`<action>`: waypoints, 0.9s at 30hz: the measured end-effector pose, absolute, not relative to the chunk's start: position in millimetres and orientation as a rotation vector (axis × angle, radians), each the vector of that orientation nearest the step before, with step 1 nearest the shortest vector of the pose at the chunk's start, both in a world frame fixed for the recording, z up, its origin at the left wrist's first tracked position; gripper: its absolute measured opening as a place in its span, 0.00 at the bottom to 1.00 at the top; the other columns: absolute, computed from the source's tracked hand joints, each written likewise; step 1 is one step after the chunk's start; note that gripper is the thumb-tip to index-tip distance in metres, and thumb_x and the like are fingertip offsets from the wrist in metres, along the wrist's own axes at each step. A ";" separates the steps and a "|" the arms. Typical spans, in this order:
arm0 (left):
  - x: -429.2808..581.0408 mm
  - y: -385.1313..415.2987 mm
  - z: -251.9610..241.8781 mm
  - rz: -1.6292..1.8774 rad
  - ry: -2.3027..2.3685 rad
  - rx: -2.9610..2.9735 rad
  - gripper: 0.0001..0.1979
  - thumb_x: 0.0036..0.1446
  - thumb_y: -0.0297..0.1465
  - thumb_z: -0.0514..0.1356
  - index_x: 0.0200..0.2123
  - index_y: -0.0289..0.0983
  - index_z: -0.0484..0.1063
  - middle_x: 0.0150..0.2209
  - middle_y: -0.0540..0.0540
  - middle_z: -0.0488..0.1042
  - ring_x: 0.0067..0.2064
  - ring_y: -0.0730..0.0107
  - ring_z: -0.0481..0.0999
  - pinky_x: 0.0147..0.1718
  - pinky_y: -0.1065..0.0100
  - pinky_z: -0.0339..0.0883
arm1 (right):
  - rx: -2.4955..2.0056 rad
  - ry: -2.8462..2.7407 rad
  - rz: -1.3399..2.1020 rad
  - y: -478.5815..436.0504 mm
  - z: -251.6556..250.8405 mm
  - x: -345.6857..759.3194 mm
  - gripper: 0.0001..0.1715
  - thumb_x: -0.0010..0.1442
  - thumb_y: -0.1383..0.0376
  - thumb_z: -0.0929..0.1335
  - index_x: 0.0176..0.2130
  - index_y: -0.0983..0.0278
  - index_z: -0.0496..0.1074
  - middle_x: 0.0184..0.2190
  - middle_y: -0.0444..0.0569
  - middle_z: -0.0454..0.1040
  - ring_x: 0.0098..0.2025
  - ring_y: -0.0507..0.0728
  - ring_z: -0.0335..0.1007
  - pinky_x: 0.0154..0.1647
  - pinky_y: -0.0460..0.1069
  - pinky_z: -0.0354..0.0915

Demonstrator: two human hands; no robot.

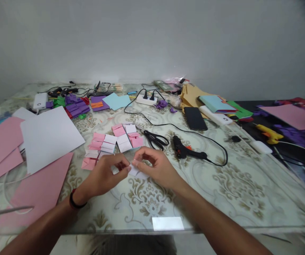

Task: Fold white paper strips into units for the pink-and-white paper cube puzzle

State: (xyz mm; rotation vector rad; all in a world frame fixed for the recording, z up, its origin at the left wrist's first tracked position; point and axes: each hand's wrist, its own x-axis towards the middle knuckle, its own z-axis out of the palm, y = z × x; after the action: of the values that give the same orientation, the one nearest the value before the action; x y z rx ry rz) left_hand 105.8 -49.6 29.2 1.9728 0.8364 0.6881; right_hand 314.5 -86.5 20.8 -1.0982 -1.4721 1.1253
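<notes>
My left hand (107,174) and my right hand (155,165) meet over the near middle of the table, both with fingers pinched. Between their fingertips is a small white folded paper piece (133,170), partly hidden by the fingers. Just beyond my hands lie several pink and white folded paper pieces (109,143) in a loose cluster. Black-handled scissors (156,139) rest to the right of that cluster, blades toward it. A black glue gun (186,148) lies on its side further right, its cord looping back.
White sheets (50,136) and pink sheets (35,194) cover the left side. Behind stand a white power strip (146,99) and purple folded papers (77,107). On the right are a dark phone (195,118), a yellow glue gun (269,133) and a white power bank (216,115).
</notes>
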 end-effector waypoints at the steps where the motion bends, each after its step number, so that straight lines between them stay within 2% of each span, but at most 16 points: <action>1: 105.7 -49.8 29.2 0.703 0.834 1.981 0.08 0.64 0.28 0.62 0.30 0.37 0.76 0.28 0.51 0.76 0.30 0.73 0.73 0.32 0.72 0.66 | -1.092 -1.458 1.136 -86.1 21.3 315.1 0.08 0.61 0.61 0.73 0.34 0.62 0.75 0.29 0.44 0.75 0.34 0.54 0.69 0.38 0.49 0.63; 8: 107.4 -54.4 27.1 0.707 0.816 2.084 0.06 0.67 0.29 0.60 0.35 0.37 0.73 0.31 0.50 0.76 0.33 0.71 0.74 0.35 0.70 0.66 | -1.032 -1.514 1.125 -86.2 21.4 315.8 0.04 0.60 0.65 0.73 0.33 0.63 0.76 0.30 0.44 0.75 0.34 0.54 0.69 0.39 0.49 0.64; 18: 101.3 -52.7 29.6 0.819 0.778 2.113 0.09 0.68 0.28 0.59 0.32 0.38 0.72 0.29 0.53 0.72 0.31 0.74 0.69 0.33 0.70 0.61 | -1.046 -1.555 1.125 -84.4 24.0 319.9 0.02 0.57 0.68 0.72 0.31 0.63 0.75 0.29 0.44 0.74 0.33 0.53 0.68 0.38 0.49 0.64; 24: 98.0 -47.1 31.2 0.912 0.873 2.006 0.13 0.68 0.30 0.60 0.28 0.37 0.67 0.27 0.53 0.68 0.29 0.74 0.66 0.30 0.71 0.59 | -1.062 -1.456 1.164 -80.9 25.3 325.4 0.06 0.60 0.62 0.72 0.36 0.63 0.76 0.30 0.45 0.74 0.34 0.54 0.69 0.38 0.49 0.64; 27: 98.9 -45.9 32.4 0.901 0.911 1.950 0.13 0.69 0.33 0.59 0.30 0.37 0.69 0.27 0.52 0.69 0.29 0.74 0.67 0.29 0.71 0.60 | -1.091 -1.430 1.141 -80.1 25.0 326.4 0.07 0.60 0.61 0.72 0.35 0.63 0.75 0.29 0.43 0.72 0.33 0.53 0.67 0.37 0.48 0.63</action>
State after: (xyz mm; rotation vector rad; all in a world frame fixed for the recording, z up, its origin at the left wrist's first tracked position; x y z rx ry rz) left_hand 98.9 -45.9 32.4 1.9505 0.9111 0.9009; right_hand 326.4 -80.1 25.0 -1.0910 -1.4305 1.1415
